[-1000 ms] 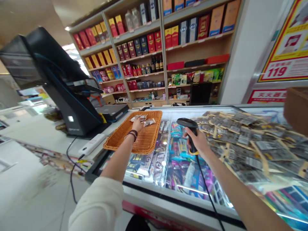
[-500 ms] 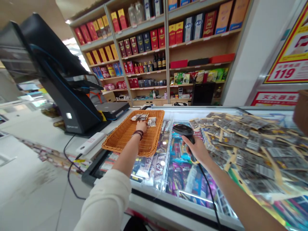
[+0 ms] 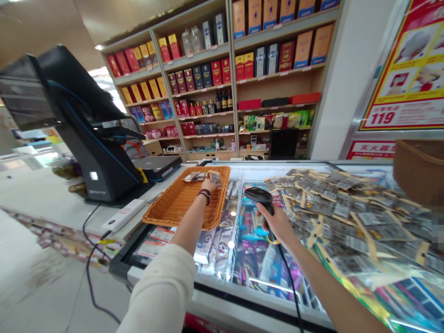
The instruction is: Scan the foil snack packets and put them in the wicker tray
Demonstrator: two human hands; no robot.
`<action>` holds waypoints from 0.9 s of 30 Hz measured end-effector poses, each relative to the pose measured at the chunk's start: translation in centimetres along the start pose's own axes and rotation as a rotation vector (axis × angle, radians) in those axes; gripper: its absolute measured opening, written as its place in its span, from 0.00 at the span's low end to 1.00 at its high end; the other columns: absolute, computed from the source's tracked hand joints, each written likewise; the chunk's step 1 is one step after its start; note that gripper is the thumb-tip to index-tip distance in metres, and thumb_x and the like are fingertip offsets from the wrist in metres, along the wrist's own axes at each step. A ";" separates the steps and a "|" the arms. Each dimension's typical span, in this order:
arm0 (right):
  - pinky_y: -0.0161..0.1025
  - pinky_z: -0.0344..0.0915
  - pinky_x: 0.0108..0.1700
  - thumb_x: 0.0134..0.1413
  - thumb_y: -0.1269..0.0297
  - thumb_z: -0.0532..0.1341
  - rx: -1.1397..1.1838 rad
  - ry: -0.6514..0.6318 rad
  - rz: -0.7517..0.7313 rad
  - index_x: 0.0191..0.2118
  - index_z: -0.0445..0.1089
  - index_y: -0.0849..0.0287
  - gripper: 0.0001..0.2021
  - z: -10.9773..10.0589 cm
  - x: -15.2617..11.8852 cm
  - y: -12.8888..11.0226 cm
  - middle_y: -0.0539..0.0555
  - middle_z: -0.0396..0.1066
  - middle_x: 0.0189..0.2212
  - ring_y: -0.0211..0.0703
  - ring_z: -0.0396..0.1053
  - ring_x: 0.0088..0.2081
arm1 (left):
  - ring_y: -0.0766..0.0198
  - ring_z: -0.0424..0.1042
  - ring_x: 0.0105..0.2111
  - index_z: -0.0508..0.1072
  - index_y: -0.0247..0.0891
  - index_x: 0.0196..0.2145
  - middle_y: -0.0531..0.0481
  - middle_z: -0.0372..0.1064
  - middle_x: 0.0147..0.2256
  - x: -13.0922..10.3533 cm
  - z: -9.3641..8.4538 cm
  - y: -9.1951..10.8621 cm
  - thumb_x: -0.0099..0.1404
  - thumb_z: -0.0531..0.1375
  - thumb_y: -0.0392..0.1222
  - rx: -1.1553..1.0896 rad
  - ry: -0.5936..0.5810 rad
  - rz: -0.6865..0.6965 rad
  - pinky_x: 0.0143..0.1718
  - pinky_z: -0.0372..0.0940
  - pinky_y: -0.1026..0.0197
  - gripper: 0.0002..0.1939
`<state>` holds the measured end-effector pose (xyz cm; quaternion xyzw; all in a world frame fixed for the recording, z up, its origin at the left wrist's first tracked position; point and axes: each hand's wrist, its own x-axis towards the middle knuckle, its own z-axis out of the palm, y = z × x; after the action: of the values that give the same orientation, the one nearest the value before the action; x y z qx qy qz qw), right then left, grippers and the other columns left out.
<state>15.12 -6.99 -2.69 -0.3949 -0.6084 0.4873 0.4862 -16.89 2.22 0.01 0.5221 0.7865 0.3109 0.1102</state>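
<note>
An orange-brown wicker basket (image 3: 173, 201) stands on the glass-topped freezer, with a few small packets (image 3: 194, 176) lying in its far end. My left hand (image 3: 208, 184), a beaded bracelet at its wrist, is inside the basket with its fingers closed on a small flat packet (image 3: 215, 177) that tilts upward. The fingertips are partly hidden by the hand's back. In my right hand (image 3: 277, 222) is a black barcode scanner (image 3: 259, 194), gripped by its handle over the freezer glass. Its cable (image 3: 289, 273) hangs toward the front edge.
A heap of similar packets (image 3: 333, 199) covers the freezer's right side. Wrapped ice creams (image 3: 251, 259) show beneath the glass. To the left are a checkout terminal (image 3: 104, 152) and a white device (image 3: 124, 216). A brown container (image 3: 416, 171) stands far right; shelves are behind.
My left hand has moved slightly right within the basket and closed on a packet that lay beside it. The scanner stays in my right hand. The view has turned a little right and up.
</note>
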 end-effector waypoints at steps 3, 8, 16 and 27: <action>0.38 0.59 0.17 0.45 0.24 0.65 -0.040 -0.026 -0.013 0.28 0.68 0.54 0.33 0.3 -0.2 -0.2 0.52 0.74 0.20 0.37 0.62 0.12 | 0.42 0.83 0.45 0.81 0.31 0.41 0.31 0.82 0.41 -1.1 -0.5 0.8 0.60 0.69 0.33 -0.165 -0.011 -0.045 0.50 0.75 0.44 0.10; 0.37 0.61 0.19 0.48 0.26 0.66 -0.074 -0.139 -0.026 0.27 0.69 0.54 0.32 0.2 -0.7 -0.9 0.52 0.72 0.17 0.38 0.63 0.14 | 0.57 0.82 0.42 0.79 0.35 0.48 0.40 0.82 0.44 -4.0 -1.0 3.0 0.63 0.70 0.36 -0.437 0.049 0.034 0.49 0.77 0.53 0.15; 0.37 0.60 0.17 0.45 0.24 0.66 0.074 -0.040 -0.099 0.29 0.69 0.55 0.33 -1.3 -0.2 -0.7 0.50 0.69 0.17 0.38 0.62 0.14 | 0.55 0.82 0.43 0.78 0.34 0.42 0.41 0.82 0.43 -10.2 6.6 8.1 0.57 0.75 0.42 -1.257 0.007 0.239 0.54 0.75 0.49 0.17; 0.40 0.62 0.20 0.50 0.26 0.60 -0.260 -0.054 -0.005 0.25 0.65 0.50 0.29 -2.7 -0.5 -1.1 0.48 0.63 0.11 0.44 0.64 0.13 | 0.57 0.82 0.47 0.76 0.37 0.45 0.41 0.80 0.43 -10.3 11.9 5.2 0.63 0.68 0.35 -1.341 0.098 -0.011 0.60 0.73 0.47 0.12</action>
<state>17.81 -7.13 -1.54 -0.4397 -0.6804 0.4136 0.4154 -2.64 -1.12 -7.70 0.3219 0.4297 0.7551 0.3763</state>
